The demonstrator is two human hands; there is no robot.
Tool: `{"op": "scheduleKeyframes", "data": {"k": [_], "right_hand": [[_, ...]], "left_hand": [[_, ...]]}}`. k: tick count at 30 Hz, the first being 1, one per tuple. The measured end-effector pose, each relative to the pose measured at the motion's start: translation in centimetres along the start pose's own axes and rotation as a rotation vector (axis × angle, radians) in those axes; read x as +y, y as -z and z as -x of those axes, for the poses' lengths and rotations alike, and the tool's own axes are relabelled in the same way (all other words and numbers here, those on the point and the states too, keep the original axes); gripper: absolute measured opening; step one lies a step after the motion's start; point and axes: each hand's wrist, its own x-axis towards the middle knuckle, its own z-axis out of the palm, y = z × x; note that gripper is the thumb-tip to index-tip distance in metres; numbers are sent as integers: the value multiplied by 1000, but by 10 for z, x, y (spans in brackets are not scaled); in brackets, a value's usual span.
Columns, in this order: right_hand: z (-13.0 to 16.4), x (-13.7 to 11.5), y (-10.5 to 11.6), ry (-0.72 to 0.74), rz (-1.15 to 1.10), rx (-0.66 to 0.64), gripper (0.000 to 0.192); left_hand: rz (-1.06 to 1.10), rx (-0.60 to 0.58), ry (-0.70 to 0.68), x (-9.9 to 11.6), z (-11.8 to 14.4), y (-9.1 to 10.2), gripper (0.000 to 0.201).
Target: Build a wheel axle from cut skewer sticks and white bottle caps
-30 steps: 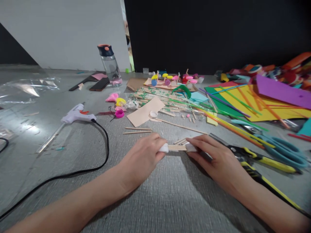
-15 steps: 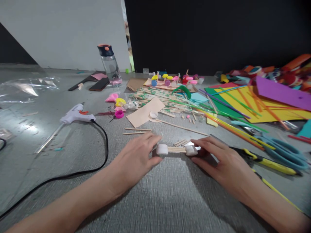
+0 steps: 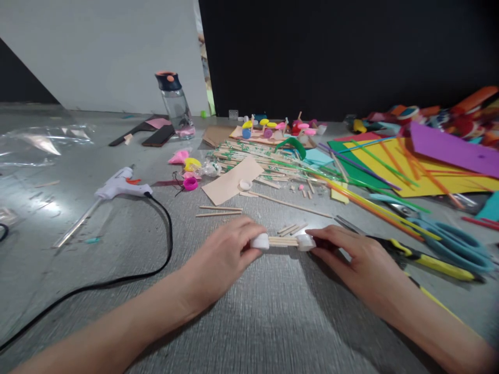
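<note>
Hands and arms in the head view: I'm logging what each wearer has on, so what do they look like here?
Both are bare. The left hand and right hand wear no gloves, rings or watch that I can see, and both forearms are uncovered to the picture's bottom edge, with no sleeves, cables or markings in view.

Wood, plastic and paper on matt grey

I see pale bare-wood sticks point(image 3: 283, 241) capped by smooth white plastic caps point(image 3: 260, 241), a rough-textured matt surface point(image 3: 273, 322), a glossy plastic glue gun point(image 3: 117, 185), and matt coloured paper sheets point(image 3: 429, 171).
</note>
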Motion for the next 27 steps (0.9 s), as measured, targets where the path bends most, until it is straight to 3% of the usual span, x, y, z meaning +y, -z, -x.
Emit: {"op": "scheduleKeyframes", "data": {"k": [10, 20, 27], "right_hand": [[-1, -4, -2, 29, 72, 46, 10], [-1, -1, -2, 152, 235, 8, 8], [-3, -2, -3, 138, 272, -17, 11]], "left_hand": [[-46, -3, -20, 1, -1, -3, 11], [-73, -20, -13, 2, -3, -4, 13], [-63, -10, -2, 1, -1, -2, 14]]}}
